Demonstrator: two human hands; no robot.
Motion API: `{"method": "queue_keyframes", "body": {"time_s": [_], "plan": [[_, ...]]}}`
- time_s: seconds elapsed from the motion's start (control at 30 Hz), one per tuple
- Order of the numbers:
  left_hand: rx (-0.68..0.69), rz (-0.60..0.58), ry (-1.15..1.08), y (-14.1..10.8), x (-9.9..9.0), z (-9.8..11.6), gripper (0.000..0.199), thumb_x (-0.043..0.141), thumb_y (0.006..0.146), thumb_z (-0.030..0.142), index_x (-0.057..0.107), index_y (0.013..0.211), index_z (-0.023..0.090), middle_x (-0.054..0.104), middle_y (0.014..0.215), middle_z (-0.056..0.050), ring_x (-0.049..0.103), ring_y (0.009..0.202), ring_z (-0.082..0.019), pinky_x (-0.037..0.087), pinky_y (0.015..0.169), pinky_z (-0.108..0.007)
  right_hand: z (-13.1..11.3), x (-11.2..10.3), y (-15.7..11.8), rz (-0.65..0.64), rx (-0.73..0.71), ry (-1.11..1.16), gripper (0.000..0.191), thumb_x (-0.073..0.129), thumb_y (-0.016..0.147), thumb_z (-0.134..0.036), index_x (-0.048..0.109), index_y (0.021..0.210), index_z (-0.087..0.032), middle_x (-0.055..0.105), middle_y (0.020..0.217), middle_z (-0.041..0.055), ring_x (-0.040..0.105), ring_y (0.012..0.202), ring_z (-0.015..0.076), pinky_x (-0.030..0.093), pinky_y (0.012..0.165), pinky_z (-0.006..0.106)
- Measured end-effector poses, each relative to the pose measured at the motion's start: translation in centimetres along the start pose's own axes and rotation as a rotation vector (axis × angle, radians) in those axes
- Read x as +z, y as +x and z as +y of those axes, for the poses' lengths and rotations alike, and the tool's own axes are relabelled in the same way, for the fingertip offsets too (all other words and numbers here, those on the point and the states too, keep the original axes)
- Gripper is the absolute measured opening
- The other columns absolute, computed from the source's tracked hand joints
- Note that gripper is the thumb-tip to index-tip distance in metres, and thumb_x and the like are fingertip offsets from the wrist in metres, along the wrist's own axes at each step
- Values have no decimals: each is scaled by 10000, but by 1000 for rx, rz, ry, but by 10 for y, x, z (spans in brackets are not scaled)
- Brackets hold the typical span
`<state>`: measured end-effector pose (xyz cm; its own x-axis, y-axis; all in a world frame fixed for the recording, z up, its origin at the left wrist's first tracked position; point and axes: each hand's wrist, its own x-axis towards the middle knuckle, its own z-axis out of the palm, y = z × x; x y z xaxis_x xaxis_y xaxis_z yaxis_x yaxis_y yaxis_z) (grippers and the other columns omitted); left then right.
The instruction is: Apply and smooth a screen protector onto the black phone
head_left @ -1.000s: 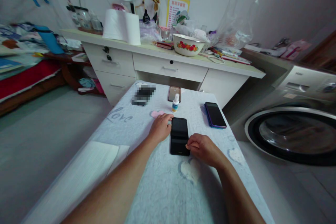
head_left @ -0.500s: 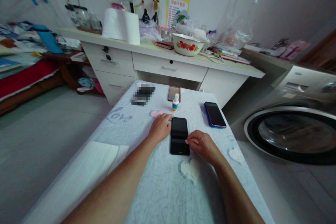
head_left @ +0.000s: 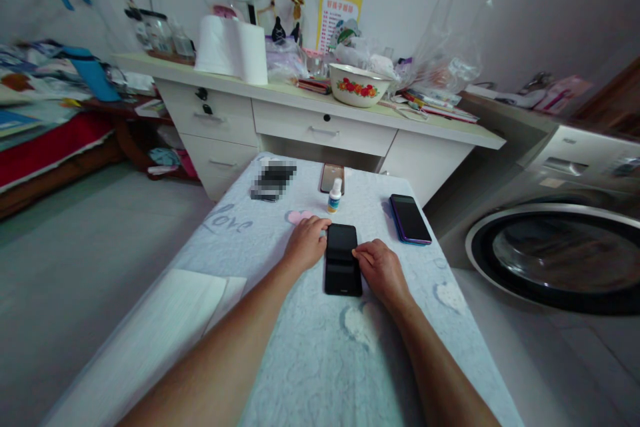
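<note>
A black phone (head_left: 343,270) lies flat on the cloth-covered table (head_left: 300,360). My left hand (head_left: 307,241) rests at its upper left edge, fingertips touching the corner, fingers bent. Against the right edge, my right hand (head_left: 382,269) has its thumb and fingers pinched together at the phone's side; whatever they may hold is too small to make out. A small white spray bottle (head_left: 335,197) stands upright just beyond the phone.
Farther back lies a brownish phone (head_left: 332,178). Dark phones (head_left: 410,219) are stacked at the right, and a pixelated item (head_left: 273,180) is at the back left. Behind stands a white desk (head_left: 300,97) with a flowered bowl (head_left: 359,86); a washing machine (head_left: 565,213) is at the right.
My right hand has moved up along the right edge of the black phone, away from me. My left hand has stayed at the upper left corner.
</note>
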<state>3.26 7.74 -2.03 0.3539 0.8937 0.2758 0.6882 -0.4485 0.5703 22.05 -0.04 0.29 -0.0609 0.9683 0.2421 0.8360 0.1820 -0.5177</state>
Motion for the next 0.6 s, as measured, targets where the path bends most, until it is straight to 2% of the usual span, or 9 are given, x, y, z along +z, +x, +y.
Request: {"method": "queue_keyframes", "body": {"time_s": [0.6], "plan": [[14,13,13,-1,1,-3,410,490,732,54,596,1104,189,625,1042,-55,549,1003,-194,429,933,-341,-3,-21,-7,-222,-25,117,98,558,793,-195,655,797,-192,655,781,19,590,720,146,417,663,232]]}}
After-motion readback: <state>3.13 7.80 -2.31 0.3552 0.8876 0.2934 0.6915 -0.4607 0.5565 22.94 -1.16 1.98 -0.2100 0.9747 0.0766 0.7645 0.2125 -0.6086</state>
